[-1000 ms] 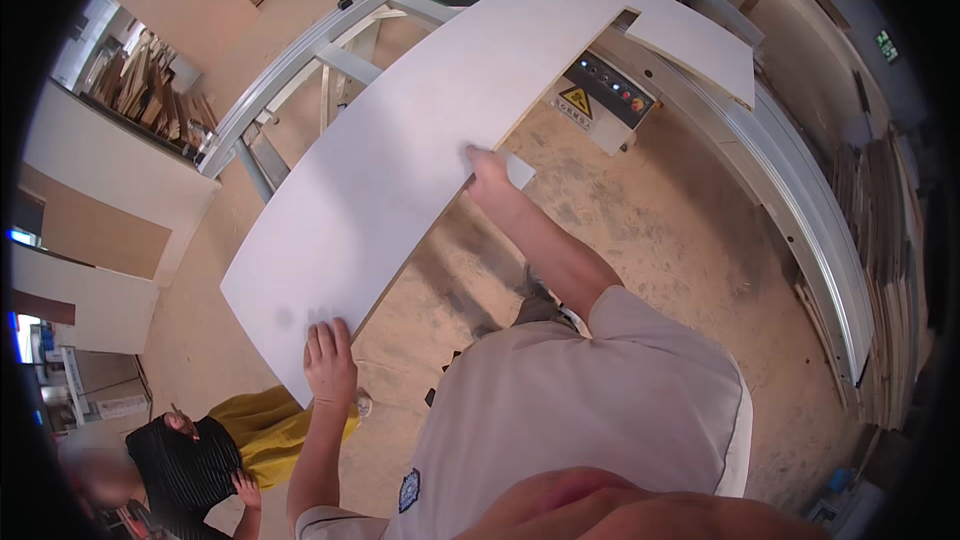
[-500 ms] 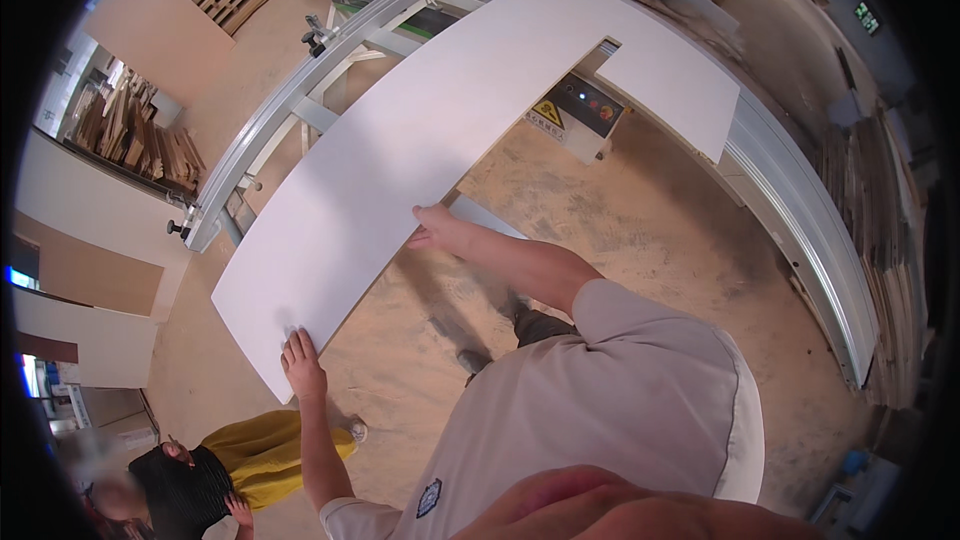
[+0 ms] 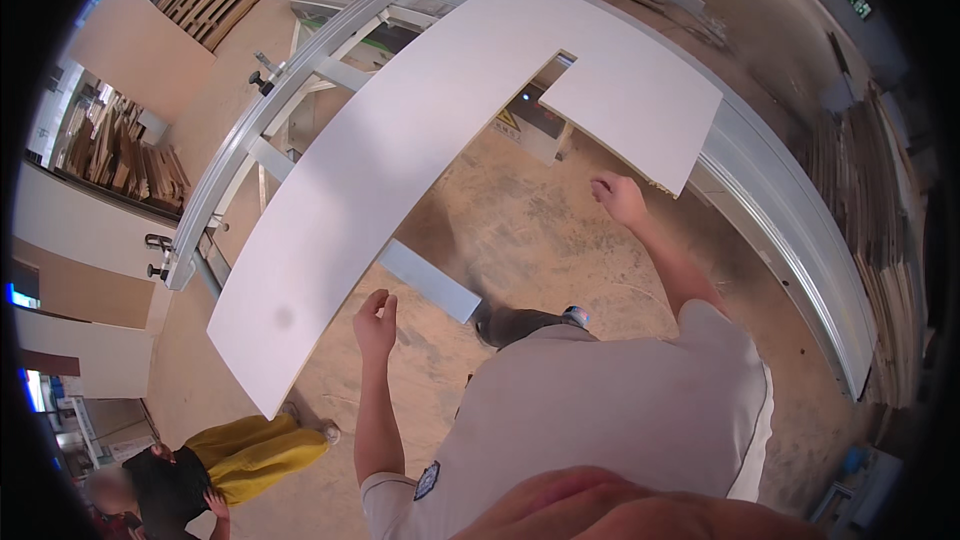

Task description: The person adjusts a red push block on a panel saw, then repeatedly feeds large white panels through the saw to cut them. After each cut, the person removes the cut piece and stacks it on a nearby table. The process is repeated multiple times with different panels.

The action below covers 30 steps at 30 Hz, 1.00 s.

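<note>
A large white board [image 3: 400, 130] lies flat on the metal machine table, with a rectangular notch cut into its near side. My left hand [image 3: 376, 322] is in the air just off the board's near edge, fingers loosely bent and apart, holding nothing. Further right, my right hand [image 3: 622, 200] hovers below the board's shorter arm, apart from it, its fingers half curled around nothing. Between the hands, a grey flat bar [image 3: 432, 282] sticks out from under the board toward me.
A silver rail [image 3: 790, 220] runs along the right, and a metal frame [image 3: 240, 145] with black clamp knobs is at the left. Beneath the notch shows a control box [image 3: 527, 136]. A person in a yellow skirt [image 3: 255, 455] stands lower left. Timber stacks [image 3: 130, 155] line the walls.
Both hands have let go of the board's near edge. My right hand has swung right, my left hand right and slightly up. The board appears slightly shifted left and down in view.
</note>
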Tool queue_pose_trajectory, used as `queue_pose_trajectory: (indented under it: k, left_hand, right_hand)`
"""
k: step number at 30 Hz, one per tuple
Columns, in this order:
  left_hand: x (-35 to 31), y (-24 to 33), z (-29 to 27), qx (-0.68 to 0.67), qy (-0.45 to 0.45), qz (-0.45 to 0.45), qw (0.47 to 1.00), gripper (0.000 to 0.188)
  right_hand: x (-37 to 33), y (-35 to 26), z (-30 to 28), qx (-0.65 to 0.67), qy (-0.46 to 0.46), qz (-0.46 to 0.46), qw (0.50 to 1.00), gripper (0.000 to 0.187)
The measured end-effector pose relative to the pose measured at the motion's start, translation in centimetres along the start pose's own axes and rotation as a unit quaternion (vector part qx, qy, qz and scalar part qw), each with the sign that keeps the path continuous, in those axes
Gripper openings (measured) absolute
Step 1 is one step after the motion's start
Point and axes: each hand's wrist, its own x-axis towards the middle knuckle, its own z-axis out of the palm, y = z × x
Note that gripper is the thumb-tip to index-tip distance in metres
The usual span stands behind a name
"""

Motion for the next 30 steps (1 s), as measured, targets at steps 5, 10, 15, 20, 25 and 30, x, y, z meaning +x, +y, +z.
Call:
queue_pose_trajectory:
  k: [5, 10, 15, 20, 25, 30]
  left_hand:
    - [1.5, 3.2, 10.6, -0.232, -0.055, -0.184, 0.954, 0.038]
    - [7.9, 1.6, 15.2, -0.515, 0.042, -0.391, 0.762, 0.067]
    - [16.7, -1.7, 18.4, -0.611, 0.243, -0.384, 0.648, 0.067]
    - [21.3, -3.1, 18.3, -0.661, 0.4, -0.377, 0.511, 0.043]
    - [23.1, -2.1, 17.1, -0.595, 0.42, -0.446, 0.52, 0.041]
    - [26.1, 0.1, 15.8, -0.534, 0.456, -0.467, 0.538, 0.039]
  right_hand:
    - [-3.5, 15.8, -9.8, -0.173, 0.172, 0.208, 0.947, 0.033]
    - [-0.6, 24.1, -12.0, 0.049, 0.118, 0.402, 0.907, 0.046]
    - [3.1, 26.2, -7.5, 0.435, 0.043, 0.479, 0.762, 0.057]
    - [5.1, 25.4, -4.8, 0.559, 0.11, 0.461, 0.68, 0.063]
    - [6.3, 23.0, -5.5, 0.493, 0.167, 0.533, 0.667, 0.067]
    - [9.2, 18.4, -8.5, 0.447, 0.163, 0.553, 0.684, 0.07]
